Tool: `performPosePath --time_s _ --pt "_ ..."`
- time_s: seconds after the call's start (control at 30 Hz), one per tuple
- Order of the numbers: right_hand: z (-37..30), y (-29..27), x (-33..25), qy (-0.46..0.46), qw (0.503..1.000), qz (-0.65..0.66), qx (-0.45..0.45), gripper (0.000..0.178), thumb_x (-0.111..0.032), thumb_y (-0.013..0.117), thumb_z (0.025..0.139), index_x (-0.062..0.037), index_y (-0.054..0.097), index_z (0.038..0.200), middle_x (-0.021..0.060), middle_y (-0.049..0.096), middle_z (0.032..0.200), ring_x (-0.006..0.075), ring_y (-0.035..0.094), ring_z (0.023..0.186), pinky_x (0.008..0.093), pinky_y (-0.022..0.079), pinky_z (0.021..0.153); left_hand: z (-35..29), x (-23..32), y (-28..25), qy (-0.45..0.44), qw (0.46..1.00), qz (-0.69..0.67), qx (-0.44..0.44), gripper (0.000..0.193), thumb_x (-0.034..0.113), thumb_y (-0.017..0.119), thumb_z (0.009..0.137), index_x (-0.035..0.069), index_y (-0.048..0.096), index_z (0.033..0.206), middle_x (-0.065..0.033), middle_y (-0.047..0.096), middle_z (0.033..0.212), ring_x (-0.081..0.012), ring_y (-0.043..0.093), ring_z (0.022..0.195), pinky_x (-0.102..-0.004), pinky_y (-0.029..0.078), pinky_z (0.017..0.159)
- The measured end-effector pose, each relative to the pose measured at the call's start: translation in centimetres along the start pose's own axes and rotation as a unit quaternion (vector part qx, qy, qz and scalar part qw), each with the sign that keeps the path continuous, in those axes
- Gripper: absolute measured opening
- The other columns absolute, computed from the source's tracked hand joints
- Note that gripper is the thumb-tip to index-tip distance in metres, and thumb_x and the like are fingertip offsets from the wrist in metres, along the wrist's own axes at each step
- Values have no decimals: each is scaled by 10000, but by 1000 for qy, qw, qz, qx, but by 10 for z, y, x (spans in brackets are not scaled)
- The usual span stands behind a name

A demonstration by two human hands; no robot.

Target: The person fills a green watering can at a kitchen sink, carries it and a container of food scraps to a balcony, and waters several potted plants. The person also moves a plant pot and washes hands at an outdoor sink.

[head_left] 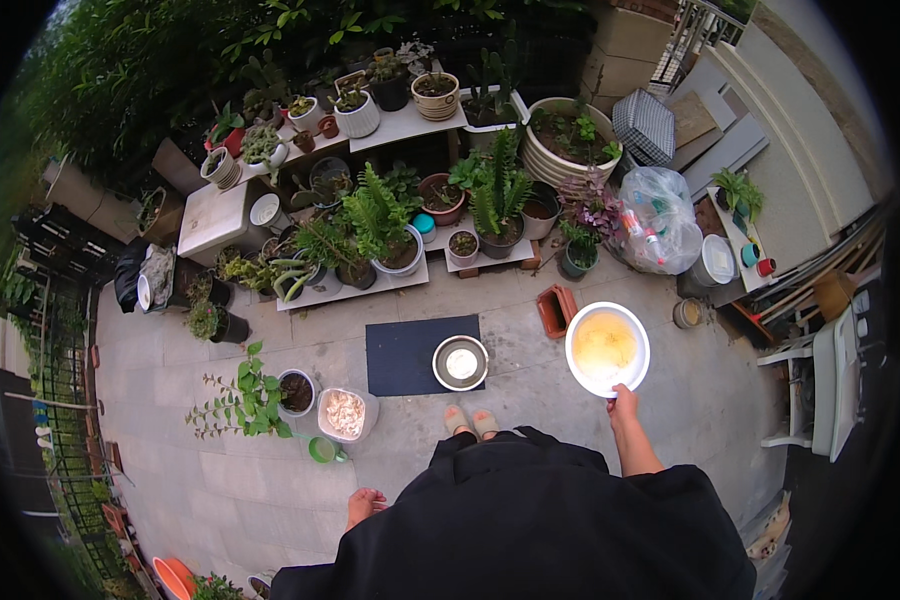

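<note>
My right hand (pixel 622 402) grips the near rim of a round white basin (pixel 643 350), holding it out to the right. Something yellowish covers the basin's bottom; I cannot tell what it is. Down at the left, my left hand (pixel 367 500) hangs with its fingers loosely apart and holds nothing. In front of my feet, a round pot (pixel 438 372) with a pale rim and a white patch inside stands on the right part of a dark mat (pixel 400 358). To the left are a whitish tub (pixel 369 418) of pale pieces, a green watering can or mug (pixel 323 450) and a soil-filled pot (pixel 310 403).
Potted plants crowd low boards (pixel 360 292) and a raised shelf (pixel 410 128) ahead. A terracotta planter (pixel 556 311) lies left of the basin. To the right are a clear bag (pixel 658 220) of bottles, a lidded white bucket (pixel 715 262) and a white plastic chair (pixel 835 385). A leafy plant (pixel 250 400) spreads left.
</note>
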State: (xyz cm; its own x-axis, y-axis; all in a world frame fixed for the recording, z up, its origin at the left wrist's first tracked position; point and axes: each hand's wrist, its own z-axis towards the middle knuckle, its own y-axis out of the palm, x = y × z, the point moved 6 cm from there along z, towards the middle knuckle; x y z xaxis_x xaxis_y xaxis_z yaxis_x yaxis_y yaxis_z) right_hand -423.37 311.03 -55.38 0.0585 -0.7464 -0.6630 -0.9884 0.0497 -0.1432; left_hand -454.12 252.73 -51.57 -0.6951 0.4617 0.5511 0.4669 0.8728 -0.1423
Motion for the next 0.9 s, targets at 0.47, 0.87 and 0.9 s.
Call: performPosePath --time_s 0.47,0.87,0.9 --pt "-44 -90 6 43 983 144 108 268 -124 529 732 -78 485 993 18 521 650 90 472 483 175 352 361 97 44 -6 -38 997 9 -60 203 200 464 900 18 539 849 -111 604 737 -210 611 552 -297 489 448" --pt "-50 -163 36 58 965 154 203 312 -79 520 714 -11 503 1018 81 565 683 122 497 450 187 344 333 130 89 -1 -29 997 30 -59 195 193 475 893 27 541 814 -100 600 707 -208 600 514 -301 482 423" --pt "-45 -165 37 65 966 148 202 317 -77 518 712 -8 502 1021 82 564 679 124 495 447 189 345 331 129 91 -1 -29 998 26 -55 191 192 475 892 29 537 815 -99 598 705 -209 599 513 -302 482 421"
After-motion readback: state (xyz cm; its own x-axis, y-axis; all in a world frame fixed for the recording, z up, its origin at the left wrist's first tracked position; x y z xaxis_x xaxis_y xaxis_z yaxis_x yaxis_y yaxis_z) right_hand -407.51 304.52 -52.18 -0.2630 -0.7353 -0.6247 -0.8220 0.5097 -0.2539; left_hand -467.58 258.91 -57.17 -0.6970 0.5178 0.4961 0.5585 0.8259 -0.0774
